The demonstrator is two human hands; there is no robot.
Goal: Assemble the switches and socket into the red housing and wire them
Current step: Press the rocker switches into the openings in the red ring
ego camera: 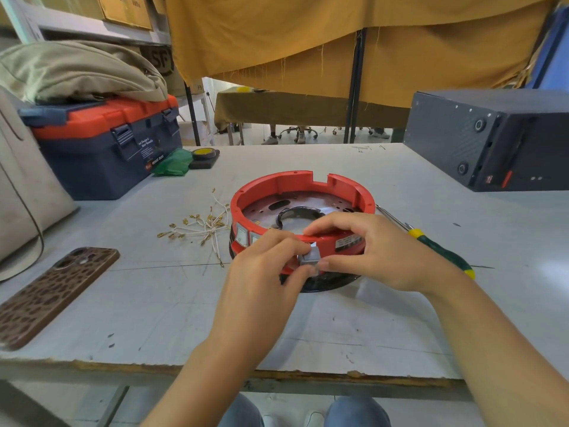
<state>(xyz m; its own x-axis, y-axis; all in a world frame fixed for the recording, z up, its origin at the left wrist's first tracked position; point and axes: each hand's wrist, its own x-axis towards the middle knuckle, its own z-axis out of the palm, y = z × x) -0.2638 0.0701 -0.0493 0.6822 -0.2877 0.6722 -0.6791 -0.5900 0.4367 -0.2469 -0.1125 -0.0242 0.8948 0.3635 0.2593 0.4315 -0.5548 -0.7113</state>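
A round red housing (295, 183) sits on a black base in the middle of the table. Two grey switches (243, 235) sit in its near-left wall. My left hand (261, 272) and my right hand (366, 251) both pinch a small grey switch (308, 257) held against the housing's near wall. My right index finger lies along the housing's top rim, its thumb under the switch. A bundle of white wires with brass terminals (200, 226) lies on the table just left of the housing.
A screwdriver with a green and yellow handle (437, 248) lies to the right of the housing. A phone in a brown case (52, 291) lies near left. A blue and orange toolbox (104, 143) stands far left, a black box (492, 140) far right, tape rolls (203, 155) behind.
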